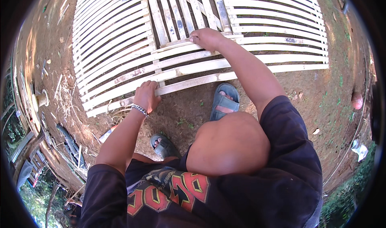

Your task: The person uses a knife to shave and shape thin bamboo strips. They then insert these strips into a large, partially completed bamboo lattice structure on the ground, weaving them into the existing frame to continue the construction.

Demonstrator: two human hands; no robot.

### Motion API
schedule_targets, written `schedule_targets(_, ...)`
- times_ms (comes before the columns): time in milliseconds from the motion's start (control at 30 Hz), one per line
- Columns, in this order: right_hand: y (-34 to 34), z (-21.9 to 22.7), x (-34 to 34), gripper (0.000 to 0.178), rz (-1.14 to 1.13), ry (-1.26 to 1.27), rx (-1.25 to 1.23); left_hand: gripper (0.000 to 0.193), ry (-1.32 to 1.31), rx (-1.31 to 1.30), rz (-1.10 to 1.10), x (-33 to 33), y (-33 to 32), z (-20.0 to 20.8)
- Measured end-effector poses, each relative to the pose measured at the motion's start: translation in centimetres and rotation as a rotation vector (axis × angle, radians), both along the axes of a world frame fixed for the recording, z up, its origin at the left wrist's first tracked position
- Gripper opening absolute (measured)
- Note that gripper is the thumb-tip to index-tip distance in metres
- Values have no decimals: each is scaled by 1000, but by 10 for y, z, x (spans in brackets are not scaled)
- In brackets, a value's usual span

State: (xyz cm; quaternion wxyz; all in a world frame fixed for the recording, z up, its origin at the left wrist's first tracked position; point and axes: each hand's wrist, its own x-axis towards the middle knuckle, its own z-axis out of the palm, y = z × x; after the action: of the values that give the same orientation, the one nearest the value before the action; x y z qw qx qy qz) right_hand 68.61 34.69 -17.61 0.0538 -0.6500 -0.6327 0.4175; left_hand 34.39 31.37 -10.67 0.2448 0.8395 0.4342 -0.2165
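A wide panel of pale split-bamboo slats (pixel 277 58) lies low over the ground in front of me. Its side sections have crosswise slats, while the middle section (pixel 160 25) has slats running away from me. My left hand (pixel 147 96), with a chain bracelet at the wrist, is closed over the nearest long slat (pixel 193 82), left of centre. Farther off, my right hand (pixel 207 39) has its fingers curled at a short crosswise slat (pixel 172 48) by the near end of the middle section. Its fingertips are partly hidden, and I cannot make out anything small in them.
My sandalled feet (pixel 226 103) stand on bare soil just short of the panel. Bamboo scraps and shavings (pixel 64 95) litter the left side, near dark tube-like pieces (pixel 72 145). At the right lie a reddish round object (pixel 357 100) and a crumpled white plastic piece (pixel 359 149).
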Motion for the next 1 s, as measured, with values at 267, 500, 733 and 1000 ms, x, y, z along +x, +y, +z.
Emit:
schedule_targets(267, -9, -3, -2, 39, -41, -44, 126, 41, -24, 0, -2, -5, 0, -10)
schedule_targets(500, -31, -7, -7, 37, -235, -174, 508, 39, -29, -2, -1, -4, 1, -11)
schedule_targets(733, -91, 5, -32, 39, -250, -226, 671, 39, -12, -17, 16, -2, 0, -8)
schedule_targets(1000, -116, 5, -35, 63, -200, -447, 414, 36, -22, -6, 3, -4, 1, -19)
